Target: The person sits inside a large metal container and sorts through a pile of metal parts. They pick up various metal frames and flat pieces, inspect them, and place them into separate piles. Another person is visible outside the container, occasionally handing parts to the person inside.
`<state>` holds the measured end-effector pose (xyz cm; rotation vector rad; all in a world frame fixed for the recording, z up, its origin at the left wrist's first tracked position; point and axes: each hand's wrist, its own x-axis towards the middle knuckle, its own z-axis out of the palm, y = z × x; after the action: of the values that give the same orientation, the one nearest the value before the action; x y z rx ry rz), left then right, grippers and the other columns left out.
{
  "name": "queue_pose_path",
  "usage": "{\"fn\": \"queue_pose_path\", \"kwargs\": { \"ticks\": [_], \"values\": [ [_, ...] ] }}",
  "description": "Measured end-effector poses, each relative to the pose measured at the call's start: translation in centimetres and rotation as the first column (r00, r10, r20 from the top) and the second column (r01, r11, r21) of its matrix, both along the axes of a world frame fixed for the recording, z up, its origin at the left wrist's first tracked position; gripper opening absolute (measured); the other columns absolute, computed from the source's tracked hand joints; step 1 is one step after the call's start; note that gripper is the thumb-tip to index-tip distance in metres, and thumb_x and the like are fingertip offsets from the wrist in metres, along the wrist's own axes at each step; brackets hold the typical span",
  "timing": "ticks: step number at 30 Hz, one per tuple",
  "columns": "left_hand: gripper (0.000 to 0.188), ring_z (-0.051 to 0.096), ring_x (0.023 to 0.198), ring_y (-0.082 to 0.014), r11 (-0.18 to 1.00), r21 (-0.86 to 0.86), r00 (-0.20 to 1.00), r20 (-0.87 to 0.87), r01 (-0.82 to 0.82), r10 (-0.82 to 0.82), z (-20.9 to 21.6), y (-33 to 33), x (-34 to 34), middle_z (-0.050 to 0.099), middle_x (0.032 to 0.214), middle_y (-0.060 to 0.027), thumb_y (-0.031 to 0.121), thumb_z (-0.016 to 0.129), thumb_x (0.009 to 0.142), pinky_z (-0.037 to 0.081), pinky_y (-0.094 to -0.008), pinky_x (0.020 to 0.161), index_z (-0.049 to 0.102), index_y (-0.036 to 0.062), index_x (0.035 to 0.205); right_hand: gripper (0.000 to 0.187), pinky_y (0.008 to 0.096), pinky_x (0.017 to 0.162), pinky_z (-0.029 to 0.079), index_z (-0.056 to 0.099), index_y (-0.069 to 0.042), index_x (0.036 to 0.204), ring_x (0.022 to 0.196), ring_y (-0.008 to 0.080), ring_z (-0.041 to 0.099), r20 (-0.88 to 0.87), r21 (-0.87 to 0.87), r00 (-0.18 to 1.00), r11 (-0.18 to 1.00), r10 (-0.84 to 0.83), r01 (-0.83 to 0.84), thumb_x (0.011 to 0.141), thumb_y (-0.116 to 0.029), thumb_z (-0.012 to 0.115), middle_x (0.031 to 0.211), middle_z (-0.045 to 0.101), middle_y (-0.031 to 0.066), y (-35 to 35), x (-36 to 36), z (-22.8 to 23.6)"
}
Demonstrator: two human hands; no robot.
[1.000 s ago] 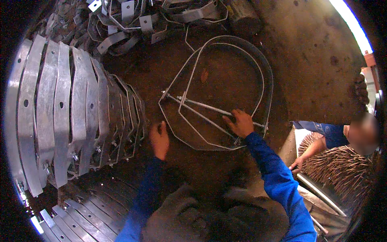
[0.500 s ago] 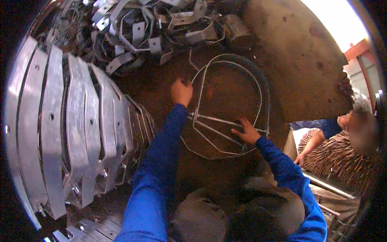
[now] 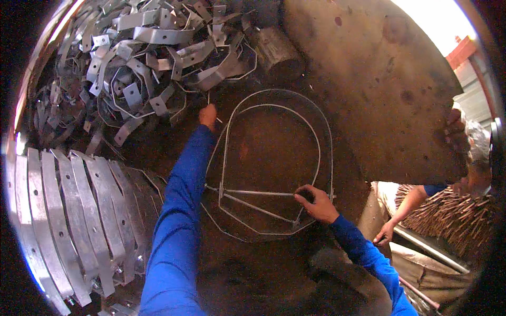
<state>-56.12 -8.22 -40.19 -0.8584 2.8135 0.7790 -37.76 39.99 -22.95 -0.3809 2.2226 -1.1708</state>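
A hinged metal frame [image 3: 331, 137] made of thin rods lies before me, rounded at its far end and angular at its near end. Two straight bars cross its near part. My right hand [image 3: 317, 204] is over the right end of the upper crossbar [image 3: 258, 193], thumb and fingers curled together at the bar. Beyond the frame's left side, my left hand [image 3: 208, 116] is closed around a thin bent metal rod [image 3: 208, 98] close to the bracket pile. Its fingertips are partly hidden.
Loose bent metal brackets [image 3: 163, 34] are heaped at the far left. Stacked curved metal strips [image 3: 63, 231] stand at near left. A cylinder [image 3: 276, 52] sits beside a large brown plate [image 3: 379, 79]. Another person's hand [image 3: 385, 233] is at right, by a bundle of rods [image 3: 448, 210].
My left hand has moved from the frame's left edge toward the bracket pile and closed. The right hand's spread fingers have curled in at the crossbar. The whole view has shifted.
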Motion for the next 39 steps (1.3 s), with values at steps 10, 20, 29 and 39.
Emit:
{"fn": "queue_pose_path", "kwargs": {
  "ticks": [10,20,29,39],
  "values": [
    [0.035,0.053,0.082,-0.0254,0.979,0.201,0.958,-0.288,0.038,0.022,23.8,8.2,17.7,0.053,0.09,-0.0117,0.01,0.067,0.07,0.045,-0.0376,0.072,0.048,0.0052,0.099,0.036,0.0376,0.089,0.049,0.065,-0.004,0.106,0.098,0.0278,0.065,-0.051,-0.231,0.999,0.973,-0.013,0.001,0.089,-0.036,0.064,0.102,0.068,0.0148,0.6,-2.7,0.1],
    [0.025,0.062,0.085,-0.0303,0.879,-0.436,0.887,-0.307,0.192,-0.346,31.8,15.2,37.2,0.061,0.091,-0.0211,0.014,0.057,0.074,0.051,-0.0422,0.074,0.061,-0.0016,0.092,0.068,0.0387,0.102,0.039,0.034,-0.006,0.143,0.123,0.0251,0.048,0.28,-0.784,0.918,0.619,0.282,0.049,0.092,-0.048,0.048,0.138,0.048,0.0125,-7.1,-4.3,11.2],
    [0.068,0.048,0.124,-0.0297,0.754,0.618,0.952,0.03,0.222,-0.305,32.4,18.2,35.8,0.052,0.132,-0.021,0.053,0.051,0.093,0.035,-0.0373,0.106,0.047,-0.0017,0.133,0.051,0.0269,0.092,0.043,0.057,-0.007,0.132,0.108,0.0128,0.055,0.263,-0.523,0.872,0.821,0.412,-0.23,0.081,-0.008,0.057,0.125,0.061,0.0067,-4.3,-4.9,11.1],
    [0.063,0.058,0.109,-0.0282,0.42,0.687,0.792,0.404,-0.593,0.457,21.7,19.2,50.4,0.062,0.12,-0.0144,0.054,0.048,0.095,0.044,-0.0396,0.094,0.055,-0.0006,0.126,0.02,0.0383,0.081,0.05,0.062,-0.002,0.103,0.091,0.0287,0.063,-0.913,0.37,-0.162,0.591,0.375,-0.717,0.087,-0.013,0.055,0.096,0.064,0.0163,-35.1,-15.9,30.8]
  ]
}}
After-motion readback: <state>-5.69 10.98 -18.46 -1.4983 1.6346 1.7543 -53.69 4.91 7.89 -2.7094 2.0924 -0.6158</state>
